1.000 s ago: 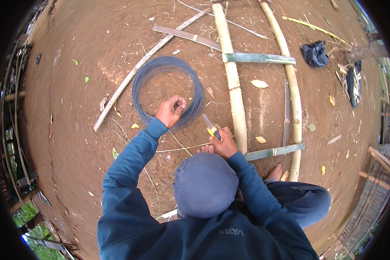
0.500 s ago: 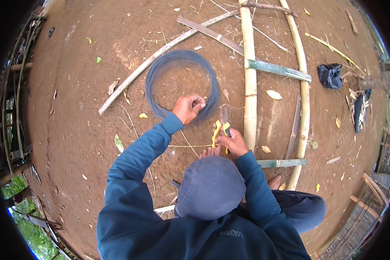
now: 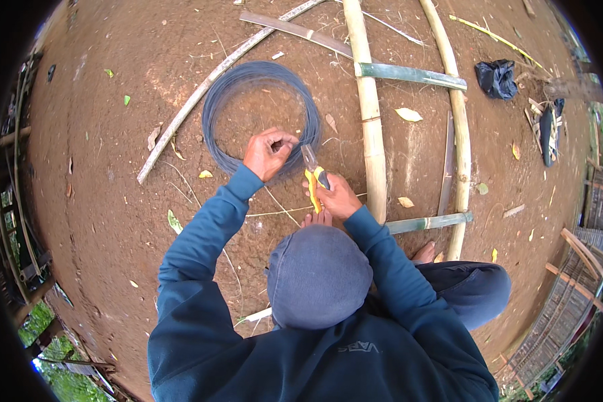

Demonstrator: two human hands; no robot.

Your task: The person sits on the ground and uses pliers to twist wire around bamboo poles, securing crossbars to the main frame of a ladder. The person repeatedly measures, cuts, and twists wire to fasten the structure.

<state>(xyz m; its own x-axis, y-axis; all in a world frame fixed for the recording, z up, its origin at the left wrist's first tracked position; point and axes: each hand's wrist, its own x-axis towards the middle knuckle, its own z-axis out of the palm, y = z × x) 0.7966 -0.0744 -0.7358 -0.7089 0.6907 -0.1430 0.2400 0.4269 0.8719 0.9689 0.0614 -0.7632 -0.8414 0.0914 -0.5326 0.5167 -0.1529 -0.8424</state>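
A coil of thin dark wire (image 3: 216, 110) lies on the brown dirt. Over its lower right side, my left hand (image 3: 268, 155) is closed in a pinch on the wire; the strand between the fingertips is too fine to make out clearly. My right hand (image 3: 339, 197) grips pliers (image 3: 313, 175) with yellow and black handles. Their metal jaws point up and away from me, beside the coil's edge and close to my left fingertips. Toes of a bare foot show just below the pliers.
To the right lies a ladder-like frame of bamboo poles (image 3: 374, 154) with green split-bamboo crosspieces (image 3: 415, 76). A long pale stick (image 3: 187, 110) slants past the coil's left. Farther right are a black plastic bag (image 3: 497, 79) and a dark sandal-like object (image 3: 548, 137).
The pliers have turned and moved nearer to my left fingertips, and their handles have come closer together. The whole view has shifted slightly, and my left hand stays pinched over the coil.
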